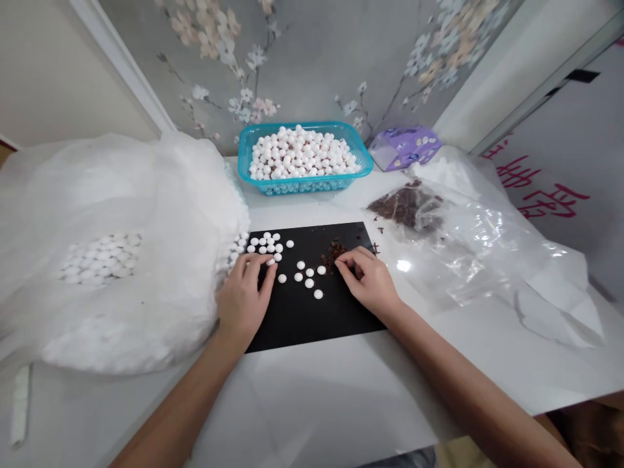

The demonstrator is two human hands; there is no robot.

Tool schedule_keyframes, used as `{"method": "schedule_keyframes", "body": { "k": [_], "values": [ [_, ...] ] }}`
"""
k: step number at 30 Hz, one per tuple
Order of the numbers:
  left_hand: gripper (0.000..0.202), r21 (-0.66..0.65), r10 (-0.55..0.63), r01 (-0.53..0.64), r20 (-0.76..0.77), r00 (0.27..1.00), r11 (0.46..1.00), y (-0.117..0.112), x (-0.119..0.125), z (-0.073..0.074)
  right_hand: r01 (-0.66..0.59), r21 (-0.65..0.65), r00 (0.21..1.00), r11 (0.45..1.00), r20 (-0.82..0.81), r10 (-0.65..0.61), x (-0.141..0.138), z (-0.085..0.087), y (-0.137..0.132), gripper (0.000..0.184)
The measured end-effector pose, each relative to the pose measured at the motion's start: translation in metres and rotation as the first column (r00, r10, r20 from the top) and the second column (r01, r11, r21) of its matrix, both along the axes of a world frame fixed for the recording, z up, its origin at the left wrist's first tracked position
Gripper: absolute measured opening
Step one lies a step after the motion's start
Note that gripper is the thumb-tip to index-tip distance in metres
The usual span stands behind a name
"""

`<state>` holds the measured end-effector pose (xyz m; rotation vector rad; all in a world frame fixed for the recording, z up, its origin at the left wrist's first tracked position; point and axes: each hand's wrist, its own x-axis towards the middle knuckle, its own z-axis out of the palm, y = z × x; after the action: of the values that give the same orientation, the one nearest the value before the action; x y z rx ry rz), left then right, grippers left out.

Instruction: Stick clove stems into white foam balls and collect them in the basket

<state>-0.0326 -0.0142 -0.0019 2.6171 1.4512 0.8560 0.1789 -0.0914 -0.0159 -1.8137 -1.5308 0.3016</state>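
A black mat [312, 312] lies on the white table. Several small white half-shells [266, 244] are scattered on its far left part, and a few more [309, 274] near its middle. A small heap of dark brown crumbs [334, 251] sits at the mat's far edge. My left hand [244, 296] rests on the mat's left edge, fingers curled, tips touching a white shell. My right hand [368, 279] is beside the brown heap, its fingers pinched together at the crumbs; what they hold is too small to make out.
A turquoise basket [363, 162] full of white balls stands at the back. A big white plastic bag [112, 260] with more white pieces fills the left. A clear bag [468, 247] holding brown material lies right, with a purple tissue pack [404, 146] behind it.
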Motion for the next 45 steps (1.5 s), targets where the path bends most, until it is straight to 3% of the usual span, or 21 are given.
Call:
{"method": "schedule_keyframes", "body": {
  "k": [2, 5, 8, 11, 17, 29, 40, 45],
  "values": [
    [0.014, 0.057, -0.187, 0.182, 0.099, 0.977, 0.982, -0.006, 0.001, 0.001, -0.004, 0.056, 1.0, 0.998, -0.018, 0.005, -0.002, 0.001, -0.001, 0.011],
    [0.011, 0.047, -0.466, 0.465, 0.168, 0.869, 0.884, -0.02, 0.005, 0.004, -0.021, 0.117, 0.999, 0.993, -0.03, 0.025, -0.004, 0.001, -0.002, 0.01],
    [0.003, -0.044, -0.571, 0.579, 0.123, 0.812, 0.814, -0.028, 0.009, 0.004, -0.053, 0.149, 0.998, 0.987, -0.031, 0.058, -0.007, 0.003, -0.003, 0.008],
    [0.003, -0.109, -0.536, 0.543, 0.093, 0.839, 0.832, -0.027, 0.011, 0.004, -0.083, 0.184, 0.994, 0.979, -0.054, 0.094, -0.012, 0.005, -0.005, 0.006],
    [0.012, -0.228, -0.401, 0.403, 0.059, 0.914, 0.886, -0.024, 0.011, 0.001, -0.288, 0.17, 0.955, 0.942, -0.026, 0.297, -0.028, 0.008, -0.011, 0.01],
    [0.013, -0.347, -0.348, 0.348, 0.064, 0.935, 0.871, -0.024, 0.011, 0.003, -0.442, 0.157, 0.879, 0.883, 0.272, 0.392, -0.029, 0.003, -0.012, 0.016],
    [0.006, -0.374, -0.322, 0.331, 0.088, 0.943, 0.866, -0.024, 0.012, 0.005, -0.492, 0.085, 0.858, 0.867, 0.219, 0.465, -0.028, 0.005, -0.014, 0.015],
    [0.009, -0.41, -0.312, 0.321, 0.092, 0.946, 0.854, -0.024, 0.012, 0.004, -0.56, 0.046, 0.818, 0.827, 0.185, 0.544, -0.027, 0.01, -0.014, 0.014]
  ]
}}
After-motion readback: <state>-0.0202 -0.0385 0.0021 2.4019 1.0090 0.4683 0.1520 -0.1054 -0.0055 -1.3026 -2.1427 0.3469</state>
